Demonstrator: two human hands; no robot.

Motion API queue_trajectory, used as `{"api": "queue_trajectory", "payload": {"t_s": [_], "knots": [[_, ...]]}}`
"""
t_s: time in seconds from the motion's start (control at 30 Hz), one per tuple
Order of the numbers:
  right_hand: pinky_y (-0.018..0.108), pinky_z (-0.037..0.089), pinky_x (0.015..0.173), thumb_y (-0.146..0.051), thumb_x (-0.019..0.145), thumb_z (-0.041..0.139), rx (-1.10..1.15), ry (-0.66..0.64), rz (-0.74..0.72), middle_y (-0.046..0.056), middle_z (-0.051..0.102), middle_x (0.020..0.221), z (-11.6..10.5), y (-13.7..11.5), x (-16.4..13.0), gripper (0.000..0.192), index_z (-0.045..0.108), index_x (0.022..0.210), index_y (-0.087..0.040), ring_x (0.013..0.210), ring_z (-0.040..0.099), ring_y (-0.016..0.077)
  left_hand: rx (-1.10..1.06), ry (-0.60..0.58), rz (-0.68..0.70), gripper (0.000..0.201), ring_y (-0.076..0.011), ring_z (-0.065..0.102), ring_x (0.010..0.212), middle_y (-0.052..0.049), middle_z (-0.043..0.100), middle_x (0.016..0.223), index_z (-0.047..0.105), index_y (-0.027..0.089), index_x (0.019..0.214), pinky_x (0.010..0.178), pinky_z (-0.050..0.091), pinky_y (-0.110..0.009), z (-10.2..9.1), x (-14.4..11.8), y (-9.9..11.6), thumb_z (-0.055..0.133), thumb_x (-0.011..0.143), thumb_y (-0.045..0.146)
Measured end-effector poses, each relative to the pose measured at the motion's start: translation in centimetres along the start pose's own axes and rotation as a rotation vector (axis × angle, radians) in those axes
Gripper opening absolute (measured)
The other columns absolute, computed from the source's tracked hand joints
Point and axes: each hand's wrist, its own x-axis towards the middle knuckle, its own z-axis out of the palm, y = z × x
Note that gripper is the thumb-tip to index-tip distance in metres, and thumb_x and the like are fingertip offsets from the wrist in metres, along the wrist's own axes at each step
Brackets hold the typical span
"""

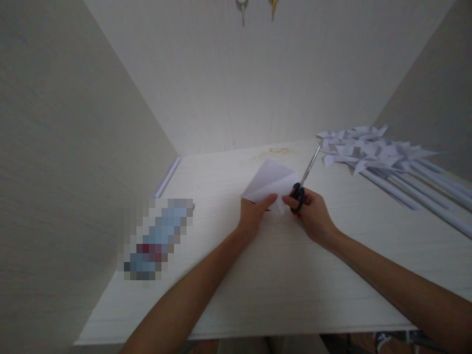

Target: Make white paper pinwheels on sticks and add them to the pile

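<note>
Lying on pale table point(258, 290), paper point(271, 183) seemingly folded.

A pixelated block point(157, 238) at lower left hides whatever lies there on the table. The paper pinwheels' sticks point(424, 189) run off the right edge. Two small hanging things point(257, 9) are cut by the top edge. The right hand point(311, 214) hides most of the scissors' handles point(298, 196).
</note>
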Motion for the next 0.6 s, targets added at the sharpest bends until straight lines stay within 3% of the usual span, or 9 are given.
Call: {"api": "queue_trajectory", "payload": {"t_s": [0.13, 0.37, 0.6], "knots": [[0.018, 0.024, 0.034, -0.031, 0.057, 0.069, -0.032, 0.015, 0.005, -0.008, 0.043, 0.045, -0.08, 0.17, 0.13, 0.024, 0.053, 0.066, -0.016, 0.037, 0.034, 0.0036, 0.040, 0.004, 0.027, 0.032, -0.0156, 0.061, 0.067, -0.007, 0.066, 0.080, 0.064, 0.013, 0.083, 0.056, 0.051, -0.026, -0.02, 0.02, 0.19, 0.071, 0.054, 0.023], [0.023, 0.043, 0.052, -0.028, 0.049, 0.075, -0.191, -0.089, -0.008, -0.001, 0.059, 0.061, -0.04, -0.18, -0.05, 0.028, 0.058, 0.068, -0.015, 0.055, 0.053, 0.0097, 0.025, 0.189, 0.029, 0.032, -0.0148, 0.060, 0.060, -0.005, 0.064, 0.075, 0.063, 0.013, 0.083, 0.047, 0.050, -0.024, -0.01, 0.15, 0.59, 0.069, 0.054, 0.023], [0.025, 0.046, 0.055, -0.027, 0.048, 0.075, -0.225, -0.107, -0.007, 0.000, 0.061, 0.063, 0.10, -0.45, -0.20, 0.027, 0.058, 0.066, -0.016, 0.058, 0.057, 0.0116, 0.033, 0.155, 0.040, 0.031, -0.0149, 0.060, 0.063, -0.004, 0.065, 0.077, 0.063, 0.014, 0.083, 0.049, 0.050, -0.024, -0.07, 0.24, 0.54, 0.069, 0.054, 0.023]]}}
